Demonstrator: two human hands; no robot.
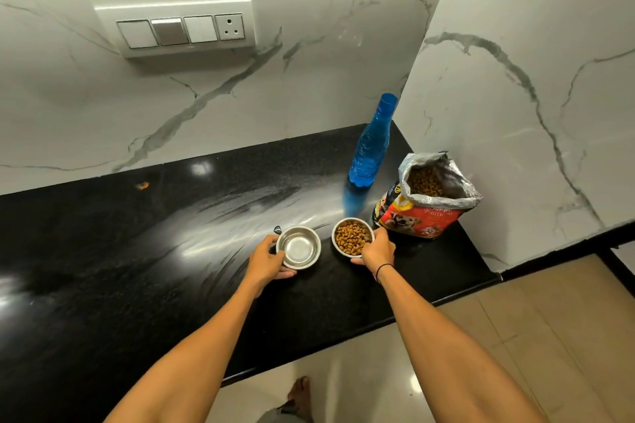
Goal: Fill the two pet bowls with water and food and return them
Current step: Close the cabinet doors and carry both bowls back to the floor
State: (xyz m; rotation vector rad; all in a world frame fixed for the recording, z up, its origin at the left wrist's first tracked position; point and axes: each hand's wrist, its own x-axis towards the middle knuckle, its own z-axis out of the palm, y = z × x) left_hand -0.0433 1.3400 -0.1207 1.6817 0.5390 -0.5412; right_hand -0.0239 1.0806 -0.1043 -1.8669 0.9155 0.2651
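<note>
Two small steel pet bowls stand side by side on the black counter (137, 268). The left bowl (300, 245) shows only a shiny inside; whether it holds water I cannot tell. My left hand (269, 259) grips its near left rim. The right bowl (352, 236) is filled with brown kibble, and my right hand (378, 251) holds its near right side. Behind the bowls stands a blue plastic water bottle (369, 151) without a cap, upright. An open red dog food bag (426, 203) with kibble showing sits at the right.
Marble-look walls close the counter at the back and right. A switch panel (178, 29) is fixed on the back wall. The counter's front edge runs diagonally below my forearms, with a beige tiled floor (515, 336) and my foot (300, 391) beneath.
</note>
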